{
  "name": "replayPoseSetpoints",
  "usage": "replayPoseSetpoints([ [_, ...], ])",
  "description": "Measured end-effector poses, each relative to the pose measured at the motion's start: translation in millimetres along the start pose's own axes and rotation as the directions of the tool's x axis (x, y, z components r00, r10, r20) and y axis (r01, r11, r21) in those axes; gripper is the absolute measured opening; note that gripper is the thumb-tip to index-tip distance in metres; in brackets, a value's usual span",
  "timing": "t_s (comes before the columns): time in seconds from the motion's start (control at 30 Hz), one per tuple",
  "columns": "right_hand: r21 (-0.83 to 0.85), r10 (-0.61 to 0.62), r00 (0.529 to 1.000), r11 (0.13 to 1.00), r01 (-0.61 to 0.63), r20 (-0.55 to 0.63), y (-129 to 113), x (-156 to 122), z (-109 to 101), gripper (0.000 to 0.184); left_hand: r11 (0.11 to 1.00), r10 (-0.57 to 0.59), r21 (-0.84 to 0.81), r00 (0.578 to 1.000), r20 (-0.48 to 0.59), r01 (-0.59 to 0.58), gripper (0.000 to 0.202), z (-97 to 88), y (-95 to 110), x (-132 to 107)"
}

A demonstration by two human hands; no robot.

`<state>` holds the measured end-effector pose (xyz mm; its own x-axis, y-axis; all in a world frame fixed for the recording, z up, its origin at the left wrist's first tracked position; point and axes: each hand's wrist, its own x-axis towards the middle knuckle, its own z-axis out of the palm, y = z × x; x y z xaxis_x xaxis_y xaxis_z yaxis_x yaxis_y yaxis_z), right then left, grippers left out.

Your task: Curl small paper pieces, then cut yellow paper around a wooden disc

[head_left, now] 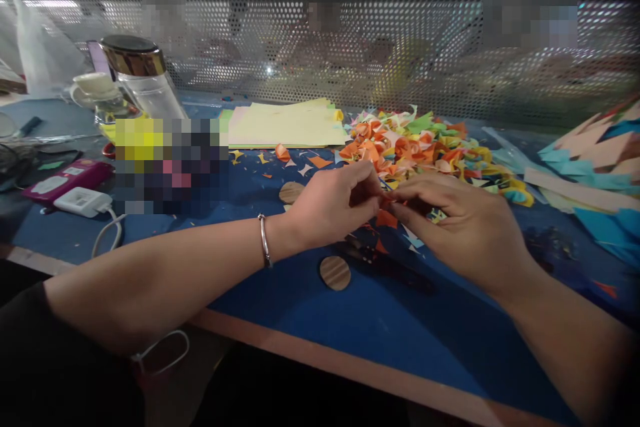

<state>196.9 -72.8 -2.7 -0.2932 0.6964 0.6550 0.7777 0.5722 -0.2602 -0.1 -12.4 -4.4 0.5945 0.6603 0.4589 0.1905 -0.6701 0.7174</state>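
"Two hands met over the blue counter [300,307]. Could you see what they had?"

"A small orange paper piece [387,201]. The left hand [335,203] and the right hand [460,227] each had the fingertips closed on it in a pinch, the other fingers loosely curled. The piece was held just above the counter, at the near edge of the scrap pile, and most of it was hidden by the fingers."

"Anything on the wrists?"

"A metal bangle [264,240] sat on the left one."

"And right below the hands?"

"Loose orange and pale paper trimmings [386,219] lay under them. A dark tool [387,265], too blurred to name, lay just beside a round wooden disc [335,272]. A second wooden disc [291,192] showed behind the left hand."

"Further out?"

"A heap of folded coloured paper pieces [430,147] lay just beyond the fingers, mostly orange, yellow and green. Left of it was a flat stack of pale yellow sheets [285,125]. Blue and beige paper strips [595,160] were piled at the right edge. Far left stood a clear bottle [143,73] with a gold-banded lid, and nearer lay a pink device [67,179] and a white charger [83,201] with its cable. A perforated metal screen [350,27] closed off the back of the counter."
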Motion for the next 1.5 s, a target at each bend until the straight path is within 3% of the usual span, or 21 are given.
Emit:
replayPoseSetpoints([
  [0.27, 0.023, 0.068, 0.998, 0.997, -0.068, 0.000, 1.9, -1.0, 1.9, 0.012, 0.999, 0.010, 0.050, 1.000, -0.011, -0.009, 0.008, -1.9, 4.2, 0.4],
  [0.63, 0.023, 0.042, 0.999, 0.999, -0.041, -0.025, 2.2, -0.7, 3.8, 0.012, 0.992, 0.056, 0.112, 0.998, -0.018, -0.054, 0.011, -1.6, 1.0, -1.1],
  [0.83, 0.026, 0.085, 0.996, 0.996, -0.084, 0.000, -0.5, -0.5, 4.2, 0.010, 0.993, 0.021, 0.116, 1.000, -0.007, -0.020, 0.008, -1.4, 1.2, -1.0],
  [1.27, 0.037, 0.105, 0.994, 0.994, -0.107, 0.043, 0.8, 2.1, 3.6, 0.010, 0.993, -0.105, -0.063, 0.994, -0.032, 0.103, 0.009, 2.7, -1.5, 2.0],
  [1.5, 0.057, 0.108, 0.993, 0.992, -0.111, 0.053, 1.6, 1.4, 3.9, 0.007, 0.987, -0.105, -0.124, 0.994, -0.005, 0.104, 0.009, 2.4, -1.4, 1.3],
])
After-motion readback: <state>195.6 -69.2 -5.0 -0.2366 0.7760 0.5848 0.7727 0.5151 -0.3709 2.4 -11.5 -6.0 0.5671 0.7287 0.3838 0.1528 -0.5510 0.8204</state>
